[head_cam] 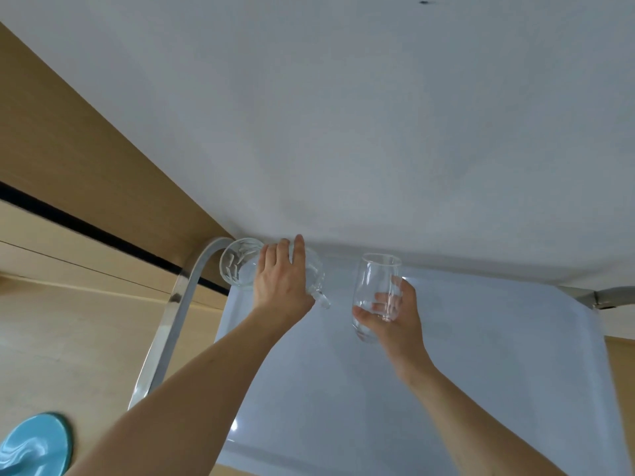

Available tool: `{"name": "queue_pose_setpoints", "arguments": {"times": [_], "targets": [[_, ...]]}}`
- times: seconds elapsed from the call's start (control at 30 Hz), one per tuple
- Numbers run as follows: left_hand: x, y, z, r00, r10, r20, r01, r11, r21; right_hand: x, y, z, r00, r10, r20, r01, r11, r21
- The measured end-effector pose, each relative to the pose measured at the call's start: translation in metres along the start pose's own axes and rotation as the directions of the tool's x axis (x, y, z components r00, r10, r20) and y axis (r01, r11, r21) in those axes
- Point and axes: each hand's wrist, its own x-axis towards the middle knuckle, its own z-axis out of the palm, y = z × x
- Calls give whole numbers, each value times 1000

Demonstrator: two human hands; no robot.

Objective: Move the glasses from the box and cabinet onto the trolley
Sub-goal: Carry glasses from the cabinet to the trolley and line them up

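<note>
Left hand (281,280) fingers curl around handled glass (314,269); right hand (391,314) fingers wrap stemless glass (374,297). Risk: knocking etched glass (238,262) off trolley (481,372) corner.

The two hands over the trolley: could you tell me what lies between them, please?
In the head view, only bare trolley tray lies between the left hand, on a patterned glass, and the right hand, gripping a smooth glass.

Clear glasses, one cut-patterned (237,264), one plain (376,290); pale blue trolley tray (446,389); turquoise disc (34,444).

Head view, down onto trolley (481,389)
</note>
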Motion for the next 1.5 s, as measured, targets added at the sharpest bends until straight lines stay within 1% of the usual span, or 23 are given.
{"name": "queue_pose_setpoints", "arguments": {"times": [0.07,0.13,0.23,0.37,0.5,0.63,0.73,0.87,1.0,1.13,1.33,1.5], "targets": [[1,0,1,1000,-3,-2,3,1000,21,-6,0,1,1000,-15,-24,15,1000,-10],[0,-1,1,999,-8,31,8,1000,16,-13,0,3,998,-32,-46,31,999,-20],[-6,-8,-5,997,14,69,-11,999,-43,-28,-3,8,994,-59,-88,57,998,-32],[-32,-33,-14,997,73,-18,-75,982,-174,-56,-8,17,985,-105,-138,103,994,-23],[-69,-66,-20,990,76,-122,-105,961,-255,-93,-7,32,974,-147,-170,141,989,-45],[-105,-96,-20,979,101,-177,-152,941,-303,-130,1,49,962,-188,-197,179,982,-63],[-129,-113,-14,974,125,-189,-185,920,-345,-157,10,60,950,-208,-231,193,978,-84],[-167,-125,-2,975,153,-160,-207,888,-411,-192,26,69,945,-195,-264,166,978,-126],[-199,-134,16,975,187,-118,-220,880,-421,-220,43,78,948,-172,-266,132,978,-162],[-221,-131,35,980,186,-66,-196,862,-467,-240,66,80,952,-137,-274,90,980,-178],[-261,-121,68,982,186,14,-155,857,-492,-267,105,74,962,-60,-266,16,986,-166],[-297,-105,93,979,195,63,-139,858,-495,-296,139,63,977,4,-215,-31,992,-120]]}}
